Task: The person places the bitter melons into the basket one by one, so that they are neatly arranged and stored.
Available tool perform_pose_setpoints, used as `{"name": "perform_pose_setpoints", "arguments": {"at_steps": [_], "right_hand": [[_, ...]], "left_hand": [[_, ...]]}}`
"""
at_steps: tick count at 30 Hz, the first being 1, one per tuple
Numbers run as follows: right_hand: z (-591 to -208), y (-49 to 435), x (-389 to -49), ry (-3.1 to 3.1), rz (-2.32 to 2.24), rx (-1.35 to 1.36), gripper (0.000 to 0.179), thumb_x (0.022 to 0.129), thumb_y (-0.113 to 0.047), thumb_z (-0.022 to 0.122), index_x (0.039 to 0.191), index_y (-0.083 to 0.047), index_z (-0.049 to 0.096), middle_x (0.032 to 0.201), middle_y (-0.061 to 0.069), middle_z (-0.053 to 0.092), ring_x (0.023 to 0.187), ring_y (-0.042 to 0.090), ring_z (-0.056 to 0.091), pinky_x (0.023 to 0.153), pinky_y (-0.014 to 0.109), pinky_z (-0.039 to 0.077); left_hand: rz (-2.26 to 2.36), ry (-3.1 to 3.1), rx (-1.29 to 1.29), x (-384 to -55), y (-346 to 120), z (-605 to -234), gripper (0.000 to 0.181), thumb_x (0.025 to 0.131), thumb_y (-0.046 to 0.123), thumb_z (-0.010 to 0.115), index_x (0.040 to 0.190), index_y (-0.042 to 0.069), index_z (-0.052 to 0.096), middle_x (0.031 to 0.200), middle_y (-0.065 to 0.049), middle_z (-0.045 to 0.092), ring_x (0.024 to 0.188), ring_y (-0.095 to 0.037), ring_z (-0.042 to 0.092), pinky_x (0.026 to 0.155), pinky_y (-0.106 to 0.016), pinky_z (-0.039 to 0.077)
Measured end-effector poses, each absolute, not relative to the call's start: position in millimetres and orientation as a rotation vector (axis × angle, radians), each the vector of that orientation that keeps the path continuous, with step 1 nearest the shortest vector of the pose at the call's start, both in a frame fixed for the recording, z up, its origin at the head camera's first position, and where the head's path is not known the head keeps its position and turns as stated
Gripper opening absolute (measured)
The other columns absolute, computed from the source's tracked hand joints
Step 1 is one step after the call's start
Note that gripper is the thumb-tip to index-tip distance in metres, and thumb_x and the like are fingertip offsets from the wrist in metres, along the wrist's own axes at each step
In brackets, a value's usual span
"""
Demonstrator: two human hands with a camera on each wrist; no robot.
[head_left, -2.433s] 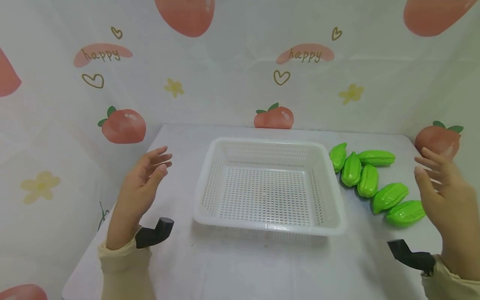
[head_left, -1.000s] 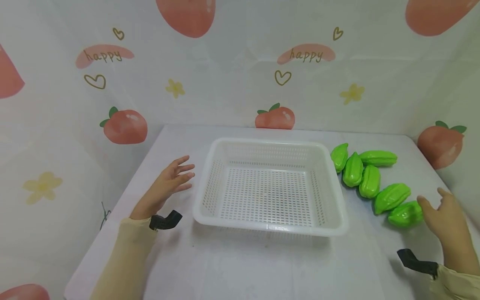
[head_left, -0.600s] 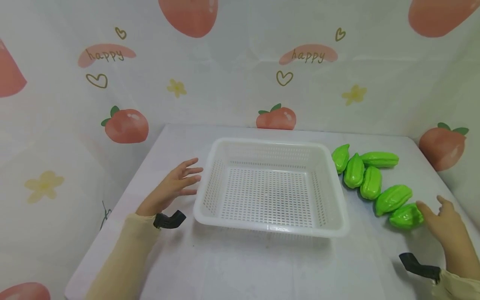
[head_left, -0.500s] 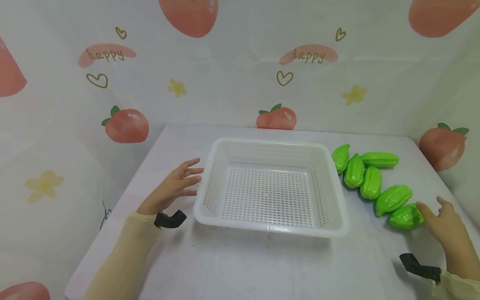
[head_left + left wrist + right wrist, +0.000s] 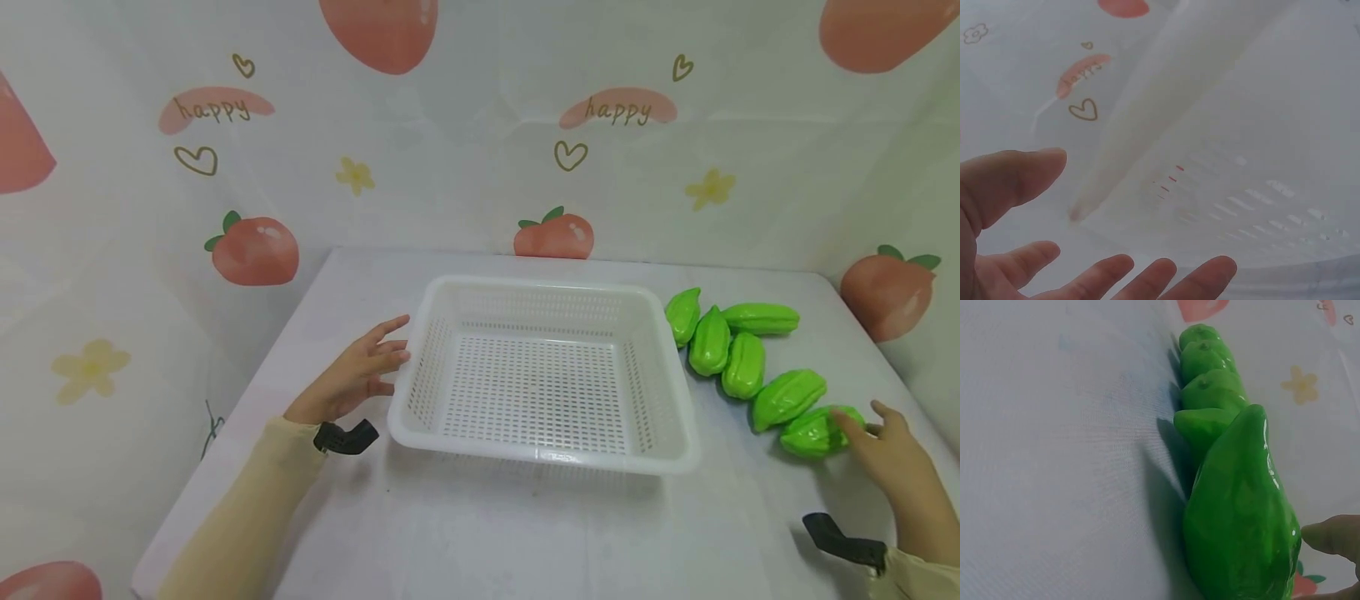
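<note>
A white perforated plastic basket [image 5: 540, 457] stands mid-table. My left hand [image 5: 352, 372] is at its left rim with fingers spread, the fingertips at or very near the rim. In the left wrist view, the thumb and fingers of my left hand [image 5: 1016, 231] are apart, with the slotted basket wall [image 5: 1260, 206] beyond. My right hand [image 5: 896, 454] is at the nearest ribbed green fruit [image 5: 813, 435], shaped like a starfruit, its thumb over the near side. In the right wrist view, a fingertip [image 5: 1319, 534] meets or nearly meets that fruit's [image 5: 1241, 519] right side; the other fingers are mostly out of frame.
Several similar green fruits [image 5: 708, 343] lie in a line between the basket and my right hand. White cloth covers the table [image 5: 480, 533]. A peach-printed cloth backdrop [image 5: 465, 150] rises behind and at both sides.
My left hand has moved right to the basket's left rim. My right hand has come down from above the table to the nearest green fruit. Basket and fruits have stayed put.
</note>
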State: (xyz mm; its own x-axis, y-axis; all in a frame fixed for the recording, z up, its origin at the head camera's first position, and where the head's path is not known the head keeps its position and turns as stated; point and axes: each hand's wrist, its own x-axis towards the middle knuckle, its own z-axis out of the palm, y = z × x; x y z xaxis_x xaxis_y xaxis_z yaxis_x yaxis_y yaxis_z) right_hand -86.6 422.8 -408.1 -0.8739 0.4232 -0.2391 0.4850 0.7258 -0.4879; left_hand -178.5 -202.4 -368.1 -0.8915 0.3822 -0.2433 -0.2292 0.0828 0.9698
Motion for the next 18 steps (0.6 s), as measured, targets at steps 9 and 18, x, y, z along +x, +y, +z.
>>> {"name": "perform_pose_setpoints", "arguments": {"at_steps": [9,18], "right_hand": [[-410.4,422.2,-86.2,2.788,-0.877,0.759,0.077,0.098,-0.043,0.027,0.137,0.017,-0.003,0.13,0.048,0.014,0.118,0.062,0.017,0.097,0.066,0.019],[-412.5,422.3,-86.4,2.759,-0.883,0.782,0.079,0.097,-0.045,0.026,0.137,0.016,-0.003,0.131,0.048,0.014,0.118,0.062,0.017,0.098,0.066,0.019]], "left_hand": [[1.929,1.835,0.134,-178.7,-200.7,-373.4,0.069,0.091,0.016,0.059,0.147,0.028,0.02,0.137,-0.015,0.041,0.11,-0.028,0.055,0.08,-0.043,0.052],[1.932,1.829,0.128,-179.7,-200.6,-376.2,0.071,0.089,0.014,0.062,0.145,0.033,0.023,0.134,-0.015,0.044,0.105,-0.028,0.058,0.076,-0.04,0.054]]}}
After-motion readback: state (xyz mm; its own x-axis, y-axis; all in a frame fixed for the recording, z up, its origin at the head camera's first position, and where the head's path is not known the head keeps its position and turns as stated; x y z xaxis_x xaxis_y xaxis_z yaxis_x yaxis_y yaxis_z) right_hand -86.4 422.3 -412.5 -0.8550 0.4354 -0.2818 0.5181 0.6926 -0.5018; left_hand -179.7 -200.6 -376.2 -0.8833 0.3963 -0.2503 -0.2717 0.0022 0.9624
